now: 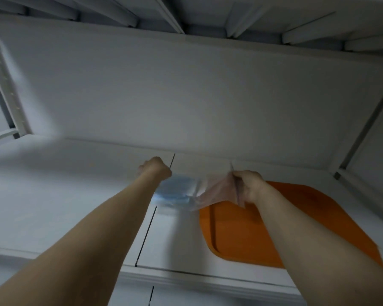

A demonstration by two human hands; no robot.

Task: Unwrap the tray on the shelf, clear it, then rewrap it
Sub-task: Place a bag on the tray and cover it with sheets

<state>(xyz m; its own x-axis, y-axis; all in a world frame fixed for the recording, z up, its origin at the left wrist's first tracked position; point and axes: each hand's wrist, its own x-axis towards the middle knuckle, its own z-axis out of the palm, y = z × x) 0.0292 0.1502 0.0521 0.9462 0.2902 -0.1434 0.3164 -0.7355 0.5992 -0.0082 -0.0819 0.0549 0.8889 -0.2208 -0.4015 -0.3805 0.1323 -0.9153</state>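
Fingers of the right hand (249,186) are curled tight on a bunched edge of clear plastic wrap (217,192), the film gathered into a ridge that runs up through the fist. Fingers of the left hand (156,168) are also folded into a fist, though motion blur hides whether they pinch the far end of the film or only press near it; I cannot tell. Between the two fists the wrap stretches roughly sideways, sagging a little, with a bluish patch (174,191) showing through or under it just below the left knuckles; what that patch is stays unclear. Below and to the right of the right-hand fingers lies the orange tray (252,235), flat on the white shelf (75,195), its long axis running from near the right fist away toward the shelf's right-hand side, partly covered by the right forearm. What shows of its surface looks bare. Since the tray sits directly under the right hand and well to the side of the left, the right hand is the nearer one. By my reading the sheet has to travel rightward and down from where the fingers hold it to span the tray again, the left end crossing furthest.
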